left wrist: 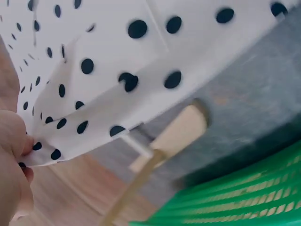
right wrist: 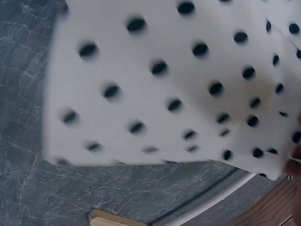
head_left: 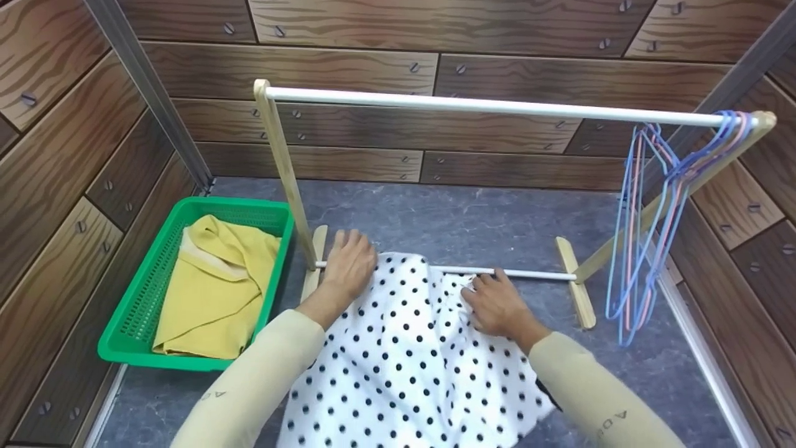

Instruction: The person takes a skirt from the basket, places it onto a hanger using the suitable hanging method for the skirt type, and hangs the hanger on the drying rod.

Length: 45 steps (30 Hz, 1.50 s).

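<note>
A white polka-dot cloth (head_left: 398,361) with black dots hangs between both hands, in front of the rack's lower bar. Its upper left edge is held by my left hand (head_left: 351,264); in the left wrist view the fingers (left wrist: 28,146) pinch that edge. My right hand (head_left: 497,302) grips gathered fabric at the upper right. In the right wrist view only a bit of its fingers (right wrist: 292,165) shows, at the cloth's corner. The cloth's lower part runs out of the head view, so what kind of item it is cannot be told.
A rack with a white top rail (head_left: 497,106) and wooden legs stands ahead. Several blue and pink hangers (head_left: 640,249) hang at its right end. On the left, a green basket (head_left: 134,298) holds folded yellow clothing (head_left: 214,298). Wood-patterned walls surround the grey floor.
</note>
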Tool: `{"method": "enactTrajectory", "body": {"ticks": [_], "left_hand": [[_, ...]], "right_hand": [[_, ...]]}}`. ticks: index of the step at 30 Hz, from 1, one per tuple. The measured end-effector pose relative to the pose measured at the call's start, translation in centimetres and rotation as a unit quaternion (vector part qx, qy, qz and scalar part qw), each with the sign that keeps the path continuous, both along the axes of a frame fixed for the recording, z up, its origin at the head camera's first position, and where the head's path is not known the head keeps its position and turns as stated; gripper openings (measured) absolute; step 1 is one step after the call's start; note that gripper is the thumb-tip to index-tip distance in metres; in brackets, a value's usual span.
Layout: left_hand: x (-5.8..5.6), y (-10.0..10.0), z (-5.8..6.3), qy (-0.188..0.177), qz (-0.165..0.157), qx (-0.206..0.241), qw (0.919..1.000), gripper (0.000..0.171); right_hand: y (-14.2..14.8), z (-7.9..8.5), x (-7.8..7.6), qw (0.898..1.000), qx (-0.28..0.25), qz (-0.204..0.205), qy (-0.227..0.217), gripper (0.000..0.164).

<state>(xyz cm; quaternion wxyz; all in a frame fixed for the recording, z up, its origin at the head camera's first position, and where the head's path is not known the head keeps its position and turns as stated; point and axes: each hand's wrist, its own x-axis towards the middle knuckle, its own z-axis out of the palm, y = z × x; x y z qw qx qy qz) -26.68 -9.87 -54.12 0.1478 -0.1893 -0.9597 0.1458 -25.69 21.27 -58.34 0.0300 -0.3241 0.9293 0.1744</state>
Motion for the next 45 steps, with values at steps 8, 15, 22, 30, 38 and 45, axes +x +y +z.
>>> {"method": "enactTrajectory", "body": {"ticks": [8, 15, 22, 30, 38, 45], "left_hand": [[1.0, 1.2, 3.5, 0.202, -0.184, 0.072, 0.9594, 0.016], [2.0, 1.8, 5.3, 0.29, -0.247, 0.123, 0.9164, 0.017], [1.2, -0.3, 5.3, 0.256, -0.173, 0.135, 0.9413, 0.015], [0.8, -3.8, 4.2, 0.084, -0.028, 0.06, 0.9942, 0.012], [0.7, -2.6, 5.1, -0.113, 0.034, 0.023, 0.9927, 0.036], [0.2, 2.0, 5.8, -0.165, -0.09, 0.113, 0.9757, 0.044]], "right_hand": [[-0.4, 2.4, -1.7, 0.962, -0.244, -0.115, -0.051, 0.074], [-1.4, 3.4, -1.8, 0.929, -0.327, -0.145, -0.09, 0.054], [0.4, 3.6, -1.5, 0.941, -0.314, -0.121, -0.027, 0.023], [0.6, 4.7, -2.2, 0.95, -0.267, 0.03, 0.159, 0.033], [-0.8, 7.0, -2.6, 0.913, -0.248, 0.185, 0.265, 0.031], [-1.8, 8.3, -3.0, 0.895, -0.212, 0.26, 0.295, 0.032]]}}
